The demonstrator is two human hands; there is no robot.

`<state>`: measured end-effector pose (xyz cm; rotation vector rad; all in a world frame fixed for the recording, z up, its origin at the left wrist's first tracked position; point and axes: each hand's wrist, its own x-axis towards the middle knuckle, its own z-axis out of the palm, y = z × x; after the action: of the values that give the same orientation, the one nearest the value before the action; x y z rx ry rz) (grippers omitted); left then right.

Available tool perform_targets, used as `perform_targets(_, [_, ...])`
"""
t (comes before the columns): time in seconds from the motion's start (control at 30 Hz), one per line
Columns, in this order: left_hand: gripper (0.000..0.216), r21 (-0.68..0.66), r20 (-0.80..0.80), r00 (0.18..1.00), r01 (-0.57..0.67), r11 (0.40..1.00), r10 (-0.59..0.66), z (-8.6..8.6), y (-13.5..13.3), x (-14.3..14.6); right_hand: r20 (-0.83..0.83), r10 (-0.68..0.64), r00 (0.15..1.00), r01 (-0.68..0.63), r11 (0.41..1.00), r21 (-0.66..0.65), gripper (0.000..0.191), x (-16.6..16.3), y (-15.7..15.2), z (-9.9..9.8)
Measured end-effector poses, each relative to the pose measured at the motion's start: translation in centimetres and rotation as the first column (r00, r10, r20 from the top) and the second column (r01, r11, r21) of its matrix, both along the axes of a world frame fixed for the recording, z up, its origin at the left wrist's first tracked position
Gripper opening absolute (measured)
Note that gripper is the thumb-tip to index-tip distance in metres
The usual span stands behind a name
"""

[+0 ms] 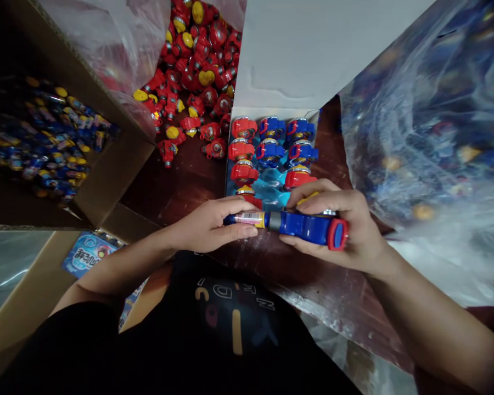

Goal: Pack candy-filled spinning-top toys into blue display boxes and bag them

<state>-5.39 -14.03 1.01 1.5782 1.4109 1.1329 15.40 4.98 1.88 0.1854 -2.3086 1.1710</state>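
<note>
Between thumb and fingers, my left hand (214, 224) grips a small labelled tube (247, 219) with a yellow end. My right hand (346, 219) is closed around a blue plastic toy piece (304, 227) with a red tip and a grey neck. The tube's yellow end meets the grey neck, or nearly so; I cannot tell whether they are joined. Just beyond my hands stands an open white box (288, 49) with a blue tray (271, 178) inside. Red toy pieces (242, 149) and blue toy pieces (270, 151) sit in its rows.
A cardboard box (119, 137) on the left holds many blue tubes with yellow ends (45, 137). Loose red toy pieces (201, 66) spill from a plastic bag (119, 38) onto the dark table (181, 186). Another clear bag (436, 137) of blue pieces lies at the right.
</note>
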Motion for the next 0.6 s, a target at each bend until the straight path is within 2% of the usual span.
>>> perform_targets(0.07, [0.02,0.13,-0.154,0.988,-0.006,0.991,0.026,0.0,-0.2,0.3,0.006,-0.031,1.0,0.031,0.999,0.026,0.054,0.3,-0.5,0.3])
perform_targets(0.13, [0.022,0.272,-0.297,0.949,-0.023,0.962,0.106,-0.5,-0.3,0.5,0.04,-0.071,0.997,0.071,0.997,0.001,0.052,0.6,-1.2,0.5])
perform_targets(0.2, [0.023,0.412,-0.437,0.874,-0.018,0.911,0.215,-1.2,-0.2,0.6,0.141,-0.111,0.984,0.13,0.983,-0.132,0.048,0.8,-2.2,0.6])
perform_targets(0.23, [0.024,0.482,-0.505,0.819,0.005,0.876,0.273,-1.6,-0.2,0.6,0.22,-0.122,0.968,0.177,0.953,-0.248,0.046,0.8,-2.7,0.6])
perform_targets(0.27, [0.025,0.543,-0.566,0.756,0.04,0.839,0.33,-1.9,-0.1,0.4,0.309,-0.117,0.944,0.234,0.896,-0.376,0.044,0.8,-3.2,0.6])
perform_targets(0.33, [0.025,0.608,-0.642,0.656,0.12,0.785,0.397,-2.4,0.1,0.0,0.454,-0.053,0.89,0.347,0.725,-0.596,0.045,0.6,-3.9,0.5])
perform_targets(0.37, [0.028,0.614,-0.652,0.641,0.135,0.778,0.404,-2.5,0.2,-0.3,0.491,-0.014,0.871,0.385,0.642,-0.664,0.047,0.6,-4.1,0.5])
perform_targets(0.4, [0.033,0.604,-0.643,0.656,0.116,0.789,0.396,-2.4,0.2,-0.6,0.511,0.004,0.859,0.413,0.583,-0.7,0.05,0.6,-4.2,0.4])
perform_targets(0.43, [0.04,0.568,-0.62,0.692,0.07,0.82,0.37,-2.2,0.3,-0.8,0.518,0.002,0.856,0.428,0.559,-0.71,0.052,0.6,-4.1,0.4])
perform_targets(0.5, [0.052,0.416,-0.553,0.788,-0.018,0.909,0.269,-1.4,0.4,-1.0,0.497,-0.045,0.867,0.424,0.59,-0.687,0.052,0.6,-3.7,0.3])
perform_targets(0.6, [0.042,0.167,-0.447,0.889,-0.024,0.986,0.097,0.3,0.6,-0.8,0.403,-0.143,0.904,0.376,0.713,-0.591,0.046,0.9,-3.0,0.1])
